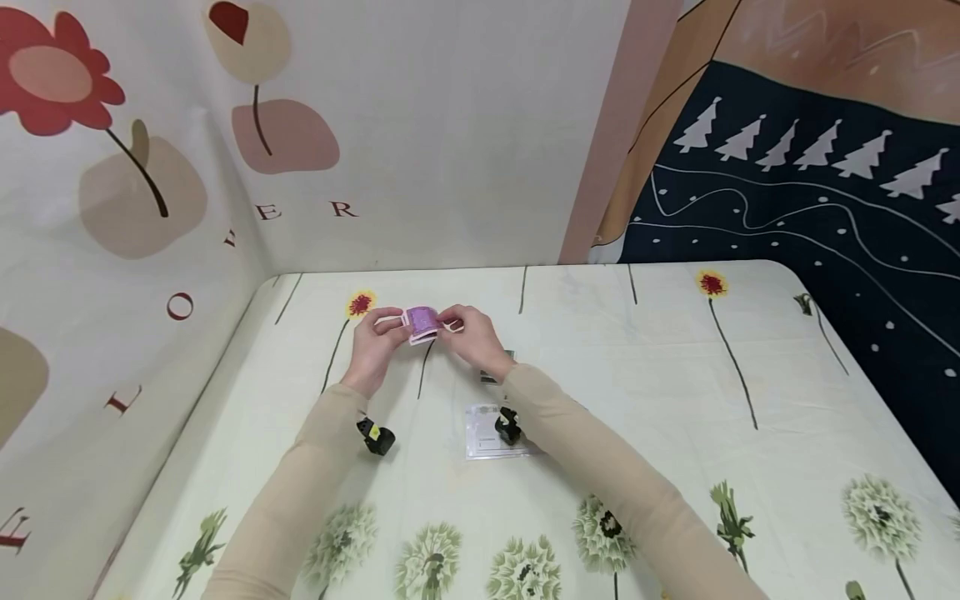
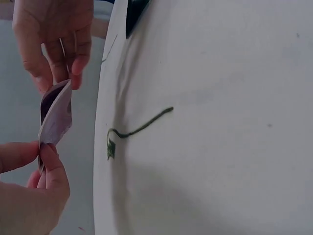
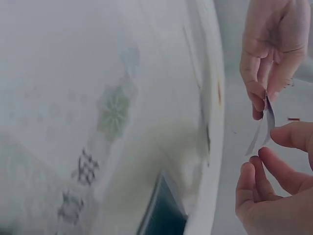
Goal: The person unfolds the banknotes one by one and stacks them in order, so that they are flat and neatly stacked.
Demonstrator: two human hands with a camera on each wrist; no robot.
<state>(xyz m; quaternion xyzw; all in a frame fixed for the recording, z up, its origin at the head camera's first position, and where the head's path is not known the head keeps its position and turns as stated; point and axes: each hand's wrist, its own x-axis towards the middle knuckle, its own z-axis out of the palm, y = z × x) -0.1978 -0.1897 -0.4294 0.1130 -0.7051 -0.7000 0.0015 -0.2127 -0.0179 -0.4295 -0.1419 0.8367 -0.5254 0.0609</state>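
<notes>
A small purple folded card with white edges is held up between both hands above the far part of the table. My left hand pinches its left side between thumb and fingers. On the other side, the thumb and fingertips of my right hand pinch the right edge. From the left wrist, the purple card shows two thin layers bowed apart, with a gap between them. The same card appears nearly edge-on in the right wrist view.
A clear plastic sleeve with a pale printed sheet lies on the table under my right wrist. Just beyond it is a small dark green flat piece, partly hidden by the right arm. The flower-print tablecloth reaches a patterned wall cloth behind.
</notes>
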